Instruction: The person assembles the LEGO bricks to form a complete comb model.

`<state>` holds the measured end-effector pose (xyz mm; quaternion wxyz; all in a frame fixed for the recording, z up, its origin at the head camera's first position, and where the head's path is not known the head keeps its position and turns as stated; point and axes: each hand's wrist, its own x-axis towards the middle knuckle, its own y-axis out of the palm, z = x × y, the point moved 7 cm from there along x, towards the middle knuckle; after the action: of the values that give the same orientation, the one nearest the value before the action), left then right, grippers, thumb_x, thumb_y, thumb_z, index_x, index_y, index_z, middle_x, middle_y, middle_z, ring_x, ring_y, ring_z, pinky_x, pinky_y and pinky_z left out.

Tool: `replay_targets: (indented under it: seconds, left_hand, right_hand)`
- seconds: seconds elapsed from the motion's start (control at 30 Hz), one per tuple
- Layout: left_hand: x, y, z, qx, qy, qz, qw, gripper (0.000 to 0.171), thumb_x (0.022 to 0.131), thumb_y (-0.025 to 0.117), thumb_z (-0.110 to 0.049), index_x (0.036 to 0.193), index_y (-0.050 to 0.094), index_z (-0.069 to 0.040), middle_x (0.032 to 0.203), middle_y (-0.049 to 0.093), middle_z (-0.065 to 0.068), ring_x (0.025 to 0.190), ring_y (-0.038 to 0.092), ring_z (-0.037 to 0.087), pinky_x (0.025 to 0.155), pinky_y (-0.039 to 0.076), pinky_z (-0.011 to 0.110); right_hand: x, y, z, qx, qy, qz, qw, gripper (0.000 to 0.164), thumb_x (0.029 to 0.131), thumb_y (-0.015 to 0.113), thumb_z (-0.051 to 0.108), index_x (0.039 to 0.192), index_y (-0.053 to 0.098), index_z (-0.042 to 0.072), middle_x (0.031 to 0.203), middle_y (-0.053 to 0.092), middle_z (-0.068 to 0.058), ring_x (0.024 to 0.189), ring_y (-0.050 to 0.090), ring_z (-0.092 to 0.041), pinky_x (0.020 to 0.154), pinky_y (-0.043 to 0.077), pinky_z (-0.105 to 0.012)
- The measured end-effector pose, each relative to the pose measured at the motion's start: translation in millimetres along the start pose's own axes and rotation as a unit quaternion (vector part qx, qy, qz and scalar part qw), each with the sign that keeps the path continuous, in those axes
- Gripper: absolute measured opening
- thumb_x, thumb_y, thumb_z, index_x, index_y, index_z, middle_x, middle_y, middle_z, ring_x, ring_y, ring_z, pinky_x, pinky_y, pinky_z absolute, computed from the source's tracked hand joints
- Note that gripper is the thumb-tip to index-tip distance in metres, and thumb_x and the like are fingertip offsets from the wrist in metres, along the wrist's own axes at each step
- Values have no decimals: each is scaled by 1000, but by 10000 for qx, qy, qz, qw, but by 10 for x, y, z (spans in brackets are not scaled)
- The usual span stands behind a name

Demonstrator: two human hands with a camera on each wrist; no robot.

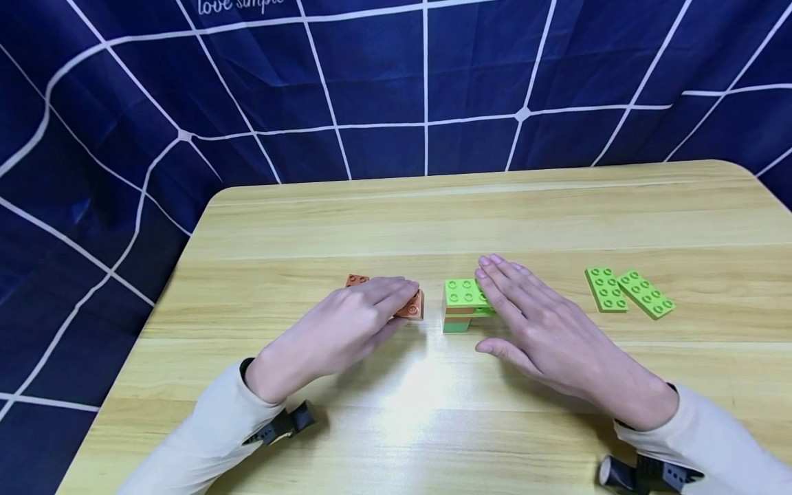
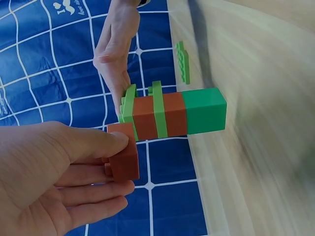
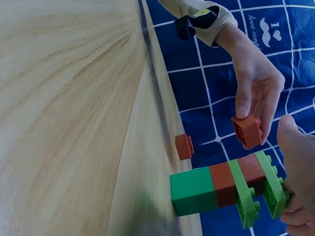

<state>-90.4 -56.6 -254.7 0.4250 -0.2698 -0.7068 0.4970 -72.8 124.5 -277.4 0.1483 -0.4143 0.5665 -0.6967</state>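
My left hand (image 1: 343, 323) pinches an orange-brown toy building brick (image 2: 125, 157) between thumb and fingers, studs turned towards the fingers in the left wrist view. Just right of it a stack of bricks stands upright on the table: a dark green brick (image 3: 193, 191) at the bottom, then a brown brick (image 3: 223, 184), a light green plate, another brown brick and a light green studded plate (image 1: 459, 293) on top. My right hand (image 1: 544, 323) has its fingers straight, with their tips at the right end of the top plate. Its thumb stands apart from the stack.
Another orange-brown brick (image 1: 356, 280) lies on the table behind the left hand. Two light green plates, a left one (image 1: 606, 289) and a right one (image 1: 646, 294), lie to the right. Beyond the wooden table (image 1: 433, 220) hangs a blue cloth with white lines (image 1: 383, 75).
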Motion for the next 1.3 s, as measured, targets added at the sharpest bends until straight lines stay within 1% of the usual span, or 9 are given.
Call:
replay_targets:
  seconds: [0.17,0.37,0.63,0.8,0.97,1.13,1.3]
  left_hand:
    - [65,-15,-4,-60,35,-191,9998,38,89,70,-12,122,62,5,119,66,16,110,64,27,94,53,33]
    - [165,-49,-33,-28,127,-225,9997,39,91,68,-15,125,61,4,120,66,15,110,64,25,94,53,30]
    - [276,-83,-89,-206,260,-328,9989,40,92,67,-17,126,61,3,120,66,14,112,63,23,96,51,28]
    - [348,-66,-117,-186,343,-260,9989,40,93,65,-18,127,60,4,122,65,15,113,63,24,98,50,28]
    - [403,-40,-113,-137,321,-136,9993,40,94,64,-17,127,59,4,122,65,14,114,62,24,99,50,29]
    - [444,-36,-119,-122,359,-154,9992,40,94,64,-17,127,59,4,121,66,14,114,62,24,99,50,30]
    - [489,-30,-141,-161,400,-166,9989,39,93,64,-17,125,58,5,117,67,14,110,64,24,96,52,30]
  right_hand:
    - [2,0,13,-1,-13,-35,10000,79,101,22,56,145,33,-9,152,29,-25,142,26,-35,121,11,-35]
    - [3,0,32,-14,-12,-68,10000,78,101,22,55,144,35,-9,151,32,-25,142,28,-35,121,12,-34]
    - [0,-1,34,-37,4,-88,10000,77,102,22,55,143,37,-9,150,33,-25,142,28,-34,121,13,-34]
    - [6,-5,38,-53,-20,-134,9999,78,102,22,55,142,39,-9,148,37,-26,140,31,-35,121,14,-35]
    - [6,-7,45,-60,-5,-148,9999,78,102,22,55,142,39,-9,148,38,-26,139,33,-36,121,14,-34]
    - [6,-16,51,-67,0,-198,9998,78,102,22,55,141,40,-10,147,38,-26,139,34,-36,121,15,-35]
    - [4,-19,49,-66,20,-217,9997,78,102,22,55,142,38,-10,147,38,-26,139,33,-36,121,15,-35]
